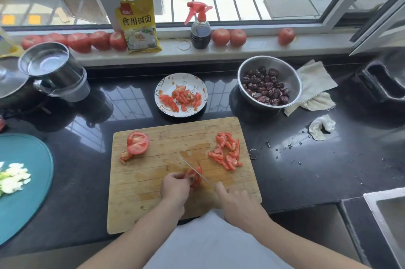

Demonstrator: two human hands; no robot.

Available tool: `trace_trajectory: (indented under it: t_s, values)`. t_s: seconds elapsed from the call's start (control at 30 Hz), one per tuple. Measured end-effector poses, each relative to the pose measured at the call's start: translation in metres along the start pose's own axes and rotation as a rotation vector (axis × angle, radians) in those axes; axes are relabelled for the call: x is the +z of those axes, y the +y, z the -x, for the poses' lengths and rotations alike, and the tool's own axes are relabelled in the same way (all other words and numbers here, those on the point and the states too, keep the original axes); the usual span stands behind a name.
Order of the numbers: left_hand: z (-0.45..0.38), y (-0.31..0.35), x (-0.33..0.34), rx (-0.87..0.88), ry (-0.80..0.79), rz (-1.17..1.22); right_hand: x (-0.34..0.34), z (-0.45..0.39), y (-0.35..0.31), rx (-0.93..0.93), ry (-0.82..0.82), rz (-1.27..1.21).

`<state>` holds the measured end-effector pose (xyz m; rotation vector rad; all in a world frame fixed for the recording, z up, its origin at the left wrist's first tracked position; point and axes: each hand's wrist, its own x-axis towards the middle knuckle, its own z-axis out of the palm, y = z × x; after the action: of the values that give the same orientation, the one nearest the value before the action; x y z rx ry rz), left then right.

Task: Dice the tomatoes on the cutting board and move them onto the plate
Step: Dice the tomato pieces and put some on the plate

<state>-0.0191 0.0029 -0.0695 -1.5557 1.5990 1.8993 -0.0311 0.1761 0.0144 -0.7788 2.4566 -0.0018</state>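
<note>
Hands at near edge of cutting board (153, 192): left hand (175, 189), fingers curled, pinned a tomato piece (195, 177); right hand (235, 203), fingers wrapped round the handle, gripped a knife (192, 169) whose blade crossed that piece. Board lay on dark desk (306, 170). Mid-board, right: heap of cut tomato slices (226, 151). Mid-board, left: halved tomato (138, 143), cut face up. Beyond board: patterned plate (166, 84) holding cut tomato. Right of plate: steel bowl (293, 84) of dark dried fruit. Farthest: whole tomatoes (229, 37) along windowsill.
</note>
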Motion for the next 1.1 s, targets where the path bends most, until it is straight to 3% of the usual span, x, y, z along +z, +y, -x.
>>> trace_trajectory:
  t_s: [0.43, 0.67, 0.97, 1.1]
  values:
    - [-0.007, -0.005, 0.001, 0.012, 0.013, -0.029, 0.01, -0.005, 0.002, -0.015, -0.005, 0.041]
    - [-0.004, -0.005, -0.001, 0.004, 0.046, -0.036, 0.025, -0.053, -0.019, -0.024, 0.155, -0.035]
    - [0.001, -0.002, 0.003, 0.0, 0.014, 0.024, 0.015, -0.03, 0.002, 0.056, 0.005, -0.18]
    - [0.004, -0.001, 0.002, 0.009, 0.012, 0.005, 0.014, -0.036, -0.004, 0.067, 0.052, -0.175]
